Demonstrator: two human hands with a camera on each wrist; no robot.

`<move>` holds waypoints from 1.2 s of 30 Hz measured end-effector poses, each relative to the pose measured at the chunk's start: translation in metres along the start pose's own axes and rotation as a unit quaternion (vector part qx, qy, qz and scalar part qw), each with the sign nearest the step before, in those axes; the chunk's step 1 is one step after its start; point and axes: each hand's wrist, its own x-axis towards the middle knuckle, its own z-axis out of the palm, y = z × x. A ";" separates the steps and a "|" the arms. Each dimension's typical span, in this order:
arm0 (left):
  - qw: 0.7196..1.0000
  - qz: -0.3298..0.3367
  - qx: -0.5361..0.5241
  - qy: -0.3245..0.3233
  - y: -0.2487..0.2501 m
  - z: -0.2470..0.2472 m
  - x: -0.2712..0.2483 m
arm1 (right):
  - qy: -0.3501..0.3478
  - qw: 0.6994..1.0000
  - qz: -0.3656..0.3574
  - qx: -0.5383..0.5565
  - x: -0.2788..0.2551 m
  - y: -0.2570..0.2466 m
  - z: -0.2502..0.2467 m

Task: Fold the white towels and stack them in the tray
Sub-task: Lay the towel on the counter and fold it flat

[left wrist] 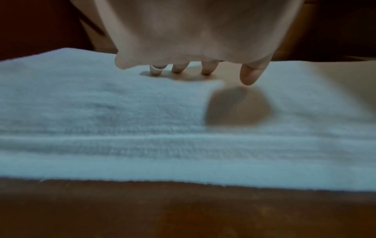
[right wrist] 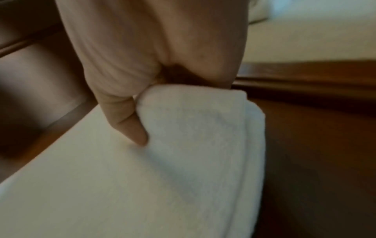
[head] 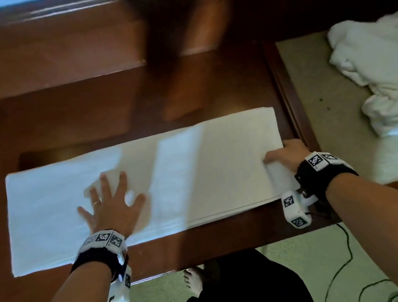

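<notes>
A white towel [head: 183, 175], folded into a long strip, lies flat across the dark wooden table [head: 79, 113]. My left hand [head: 112, 206] presses on its left half with fingers spread and straight; the left wrist view shows the fingertips [left wrist: 249, 77] touching the towel [left wrist: 122, 120]. My right hand [head: 286, 155] pinches the towel's right end, thumb on top and fingers under the lifted edge. In the right wrist view the thumb [right wrist: 132, 125] presses the bunched towel end [right wrist: 193, 128]. No tray is recognisable.
A heap of crumpled white towels [head: 385, 70] lies on a pale surface [head: 322, 102] to the right of the table. The table's front edge [head: 211, 255] is near my body. Cables [head: 346, 271] hang over the floor below.
</notes>
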 end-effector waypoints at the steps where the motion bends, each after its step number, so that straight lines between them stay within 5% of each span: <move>1: 1.000 0.001 0.007 -0.004 0.001 -0.004 0.000 | -0.003 1.000 -0.017 -0.015 0.001 -0.012 -0.006; 5: 0.998 0.050 0.048 0.010 0.009 -0.016 -0.005 | 0.074 0.983 -0.131 -0.110 0.011 -0.079 -0.045; 9: 0.990 0.105 0.088 0.040 0.016 -0.017 -0.002 | 0.240 0.896 -0.277 -0.253 0.011 -0.162 -0.094; 14: 0.972 0.203 0.115 0.021 0.026 -0.022 -0.013 | 0.286 0.832 -0.326 -0.346 -0.025 -0.221 -0.096; 20: 0.959 0.241 0.145 0.038 0.003 -0.026 -0.014 | 0.239 0.793 -0.419 -0.373 -0.077 -0.181 -0.029; 24: 0.961 0.253 0.095 0.053 -0.027 -0.045 -0.009 | 0.145 0.768 -0.481 -0.396 -0.108 -0.127 0.051; 28: 0.948 0.282 0.096 0.116 -0.035 -0.061 -0.002 | 0.072 0.768 -0.422 -0.477 -0.127 -0.055 0.136; 31: 0.914 0.368 0.114 0.129 -0.017 -0.061 -0.002 | 0.080 0.779 -0.364 -0.504 -0.132 -0.014 0.165; 36: 0.832 0.500 0.213 0.107 0.037 -0.041 0.002 | 0.097 0.790 -0.400 -0.455 -0.125 0.009 0.152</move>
